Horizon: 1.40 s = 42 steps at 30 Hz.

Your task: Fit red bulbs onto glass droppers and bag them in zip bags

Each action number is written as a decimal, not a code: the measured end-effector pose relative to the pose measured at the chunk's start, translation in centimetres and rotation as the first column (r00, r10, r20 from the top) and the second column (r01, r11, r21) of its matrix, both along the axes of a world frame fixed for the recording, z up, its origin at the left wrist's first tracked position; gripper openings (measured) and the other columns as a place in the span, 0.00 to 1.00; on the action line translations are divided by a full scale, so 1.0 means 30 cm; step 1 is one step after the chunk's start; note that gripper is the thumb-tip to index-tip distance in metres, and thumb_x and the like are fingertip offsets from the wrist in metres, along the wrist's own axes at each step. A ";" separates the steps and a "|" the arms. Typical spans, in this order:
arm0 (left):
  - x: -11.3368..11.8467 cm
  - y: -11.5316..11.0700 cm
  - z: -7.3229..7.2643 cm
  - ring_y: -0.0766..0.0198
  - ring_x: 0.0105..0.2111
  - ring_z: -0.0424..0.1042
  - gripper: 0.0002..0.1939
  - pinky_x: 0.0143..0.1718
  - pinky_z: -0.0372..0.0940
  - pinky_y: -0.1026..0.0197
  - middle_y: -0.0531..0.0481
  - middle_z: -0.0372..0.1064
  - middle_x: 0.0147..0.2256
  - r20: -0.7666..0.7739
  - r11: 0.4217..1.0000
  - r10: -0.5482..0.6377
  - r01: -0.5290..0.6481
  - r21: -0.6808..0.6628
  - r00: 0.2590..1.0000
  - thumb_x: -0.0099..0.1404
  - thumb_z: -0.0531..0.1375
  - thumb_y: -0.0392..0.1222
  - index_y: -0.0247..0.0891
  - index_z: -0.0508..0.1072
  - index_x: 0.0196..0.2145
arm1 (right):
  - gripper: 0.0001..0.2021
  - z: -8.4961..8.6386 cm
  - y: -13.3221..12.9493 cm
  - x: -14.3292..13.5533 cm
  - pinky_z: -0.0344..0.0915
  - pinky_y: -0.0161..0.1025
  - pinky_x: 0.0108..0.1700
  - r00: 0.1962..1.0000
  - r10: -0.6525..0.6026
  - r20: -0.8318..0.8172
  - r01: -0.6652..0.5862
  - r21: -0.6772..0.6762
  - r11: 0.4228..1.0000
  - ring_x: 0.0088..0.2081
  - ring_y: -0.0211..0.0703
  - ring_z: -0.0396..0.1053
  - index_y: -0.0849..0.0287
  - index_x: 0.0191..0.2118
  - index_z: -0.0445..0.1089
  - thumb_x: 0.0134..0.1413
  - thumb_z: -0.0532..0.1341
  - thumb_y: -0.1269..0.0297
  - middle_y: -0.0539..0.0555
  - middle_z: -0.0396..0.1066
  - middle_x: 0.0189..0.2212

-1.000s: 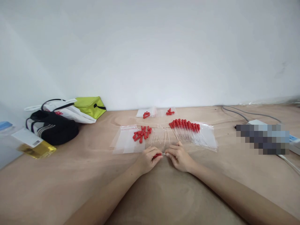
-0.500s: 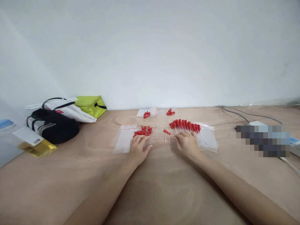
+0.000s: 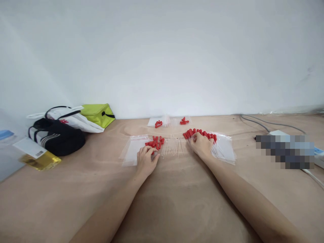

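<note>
My left hand (image 3: 146, 161) rests by a pile of loose red rubber bulbs (image 3: 157, 140), its fingers curled with a bit of red showing between thumb and fingertips. My right hand (image 3: 201, 144) is closed in a pinch over a row of thin clear droppers topped with red bulbs (image 3: 212, 136). Its fingers cover part of that row, so their exact grip is partly hidden. Between both hands lie several bare thin tubes (image 3: 173, 147), side by side. Clear zip bags (image 3: 133, 153) lie under the bulb pile, and another clear bag (image 3: 226, 148) is beneath the droppers.
Farther back sit two small groups of red bulbs (image 3: 184, 120) on clear bags. At left stand a black bag (image 3: 67, 140), a green bag (image 3: 95, 113) and a yellow packet (image 3: 42, 161). Grey cables (image 3: 263, 126) and a power strip (image 3: 319, 157) lie at right.
The red bulb lying across the bare tubes is gone from there. My right hand has moved up onto the dropper row, while my left hand has shifted slightly left and nearer.
</note>
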<state>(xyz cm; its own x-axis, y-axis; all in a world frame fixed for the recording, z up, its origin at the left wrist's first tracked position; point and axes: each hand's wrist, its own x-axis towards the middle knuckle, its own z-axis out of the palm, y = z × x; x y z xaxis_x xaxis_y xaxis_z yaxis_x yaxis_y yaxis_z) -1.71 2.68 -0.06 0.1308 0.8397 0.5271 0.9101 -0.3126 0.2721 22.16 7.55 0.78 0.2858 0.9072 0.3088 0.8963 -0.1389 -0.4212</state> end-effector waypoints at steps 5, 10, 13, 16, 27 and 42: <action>0.002 0.001 -0.002 0.56 0.37 0.64 0.06 0.38 0.58 0.55 0.48 0.65 0.34 0.000 1.000 0.001 -0.001 -0.031 1.000 0.53 0.60 0.39 0.40 0.70 0.32 | 0.14 0.000 -0.006 -0.001 0.45 0.46 0.41 0.999 -0.015 0.051 0.016 -0.012 1.000 0.33 0.50 0.67 0.61 0.37 0.67 0.49 0.52 0.60 0.58 0.72 0.27; 0.002 0.001 0.000 0.58 0.34 0.65 0.06 0.36 0.60 0.57 0.49 0.64 0.31 0.036 0.999 0.011 -0.010 -0.034 0.999 0.53 0.60 0.39 0.39 0.69 0.31 | 0.13 0.003 -0.038 -0.043 0.45 0.46 0.41 0.984 0.116 0.133 -0.123 0.047 0.991 0.32 0.48 0.67 0.60 0.32 0.69 0.50 0.50 0.58 0.57 0.72 0.28; -0.001 0.004 0.000 0.59 0.32 0.64 0.05 0.35 0.61 0.58 0.50 0.62 0.30 0.091 0.999 0.006 -0.003 -0.040 0.996 0.53 0.59 0.38 0.37 0.68 0.31 | 0.15 0.001 -0.053 -0.075 0.46 0.47 0.41 0.967 0.190 0.170 -0.188 -0.031 0.982 0.32 0.47 0.67 0.60 0.30 0.70 0.50 0.50 0.57 0.58 0.72 0.27; -0.006 0.010 -0.005 0.61 0.31 0.64 0.03 0.34 0.61 0.60 0.50 0.60 0.29 0.135 0.998 0.015 -0.007 -0.060 0.991 0.54 0.58 0.36 0.37 0.67 0.29 | 0.15 0.003 -0.059 -0.093 0.47 0.47 0.40 0.952 0.212 0.222 -0.191 -0.114 0.975 0.30 0.48 0.67 0.62 0.29 0.71 0.50 0.50 0.59 0.60 0.72 0.26; -0.018 0.017 -0.007 0.61 0.31 0.66 0.04 0.34 0.62 0.60 0.49 0.63 0.29 0.193 1.000 0.030 -0.030 -0.007 0.981 0.59 0.51 0.35 0.36 0.63 0.33 | 0.14 -0.011 -0.081 -0.087 0.49 0.48 0.38 0.916 0.223 0.332 -0.195 -0.118 0.974 0.32 0.52 0.67 0.68 0.30 0.68 0.52 0.48 0.66 0.66 0.70 0.27; 0.117 -0.073 0.011 0.62 0.34 0.65 0.03 0.37 0.61 0.60 0.50 0.65 0.32 0.165 0.880 -0.422 0.447 -0.159 0.891 0.61 0.54 0.35 0.37 0.67 0.32 | 0.13 -0.068 -0.265 0.040 0.54 0.40 0.39 0.662 0.747 0.062 -0.736 0.237 0.634 0.36 0.41 0.65 0.57 0.41 0.65 0.56 0.46 0.72 0.54 0.69 0.35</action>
